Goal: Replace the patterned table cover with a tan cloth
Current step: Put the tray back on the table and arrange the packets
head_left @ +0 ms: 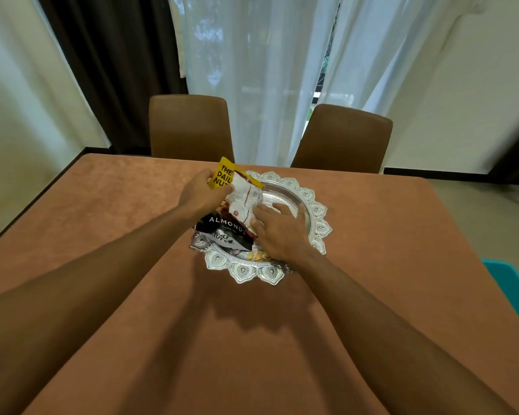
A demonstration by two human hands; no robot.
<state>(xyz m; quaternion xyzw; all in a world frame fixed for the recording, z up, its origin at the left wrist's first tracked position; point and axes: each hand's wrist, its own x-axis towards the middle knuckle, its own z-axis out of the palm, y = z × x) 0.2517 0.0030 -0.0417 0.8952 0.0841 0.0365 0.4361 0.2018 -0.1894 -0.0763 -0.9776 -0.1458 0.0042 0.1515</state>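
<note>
Across the whole counter lies the tan cloth (102,265), smooth and flat, covering the top from the near edge to the far edge and draping over the left side. Both bare forearms reach forward over it from the lower corners and meet at a silver tray (318,211) with a scalloped, embossed rim, which rests on the cloth a little beyond the centre.

Left to right: the left hand (201,194), called here the left grip, is clenched on the lower edge of a yellow packet (224,175) printed with black letters, holding it tilted above the tray's far left rim. Just right of it a crumpled white packet (246,197) with red marks stands between the two hands; which hand holds it cannot be told. Below these, a black bag (226,227) labelled ALMONDS lies over the tray's left rim, partly on a second black-and-white bag (225,239). Some pale nuts (259,256) show at the tray's near rim.

The right hand (277,230), the right grip, lies palm down in the tray with fingers spread; it touches the white packet's right edge, and whether it grasps anything cannot be told. Neither grip touches the cloth; both hover over the tray, with the cloth spread beneath and all around.

Behind the counter stand two brown chairs (189,127), then dark and sheer white curtains (252,70). A teal object (510,289) shows at the right edge.
</note>
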